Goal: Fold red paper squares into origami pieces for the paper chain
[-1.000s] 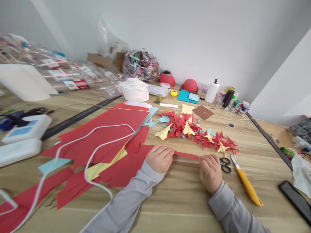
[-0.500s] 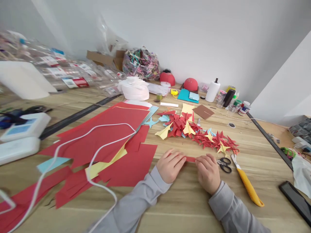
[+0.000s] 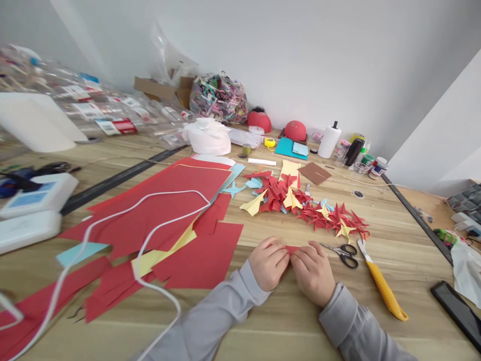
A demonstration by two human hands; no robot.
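Note:
My left hand (image 3: pixel 267 261) and my right hand (image 3: pixel 311 271) press together on a small folded piece of red paper (image 3: pixel 291 249) lying on the wooden table (image 3: pixel 285 321). Only a sliver of the paper shows between the fingers. Just right of my right hand lie black-handled scissors (image 3: pixel 342 252) and a yellow utility knife (image 3: pixel 382 287). Beyond my hands sits a heap of folded red, yellow and blue paper shapes (image 3: pixel 300 205).
Large red paper sheets (image 3: pixel 165 210) with yellow and blue pieces and a white cord (image 3: pixel 150 260) cover the left. White devices (image 3: pixel 30 210) sit far left. Bottles, a paper roll (image 3: pixel 329 141), red domes and a bag of scraps line the wall. A phone (image 3: pixel 456 311) lies at right.
The long red strip has been folded shorter: my left hand slid right to meet my right hand, and the visible paper shrank to a small piece between them.

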